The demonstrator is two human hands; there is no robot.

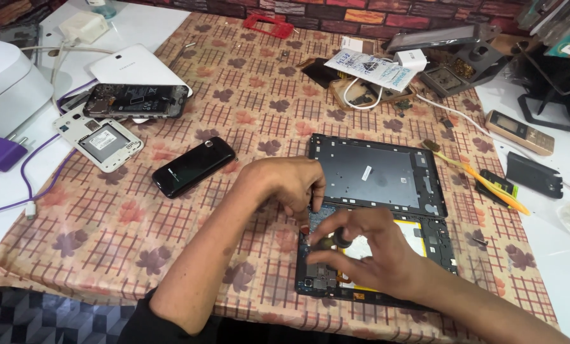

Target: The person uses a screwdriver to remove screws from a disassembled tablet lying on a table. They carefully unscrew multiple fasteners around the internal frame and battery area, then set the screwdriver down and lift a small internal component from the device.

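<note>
both hands are over the opened tablet (433, 245) at the near edge of the tablecloth (106, 223). the right hand (361, 248) hovers on the tablet's left half, fingers spread loosely, thumb and forefinger pinched narrow around a small dark round tool (342, 237), apparently a screwdriver handle seen end-on. the left hand (291, 185) sits just beyond, at the tablet's top-left corner, fingers curled down and fingertips pressing the edge of the board; it grips nothing that shows. the tablet's grey back cover (374, 173) lies flat just behind the tablet, touching it. a black phone (194, 167) rests left of the tablet, well apart. an orange tool (489, 185) lies to the right of the cover.
</note>
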